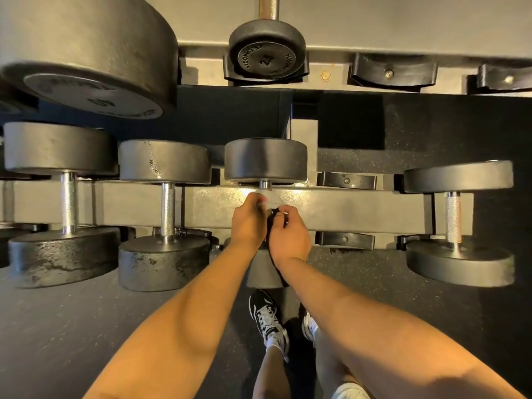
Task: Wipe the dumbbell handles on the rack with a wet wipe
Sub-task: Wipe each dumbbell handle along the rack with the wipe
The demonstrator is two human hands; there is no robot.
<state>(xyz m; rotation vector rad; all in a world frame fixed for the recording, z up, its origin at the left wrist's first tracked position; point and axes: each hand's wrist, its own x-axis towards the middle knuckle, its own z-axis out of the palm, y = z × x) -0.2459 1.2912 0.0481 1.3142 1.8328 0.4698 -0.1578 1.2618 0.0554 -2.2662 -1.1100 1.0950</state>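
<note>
Both my hands meet over the middle dumbbell [265, 159] on the lower rack [359, 210]. My left hand [248, 221] pinches a white wet wipe [270, 198] just below the stub of that dumbbell's handle [264, 184]. Beside it, my right hand [289, 236] grips a black packet [274, 216], whose dark edge runs down past my wrist. The two hands hide the rest of this handle and most of the near head [260, 276]. Bare knurled handles show on the dumbbells to the left [167, 210] [69, 203] and on the one at the right [452, 217].
An upper shelf holds a large dumbbell [92, 53] at the left, a small one [267, 51] in the middle and vacant cradles [393, 72] to the right. A vacant cradle pair [345, 180] lies right of my hands. My shoes [266, 316] stand on dark rubber floor.
</note>
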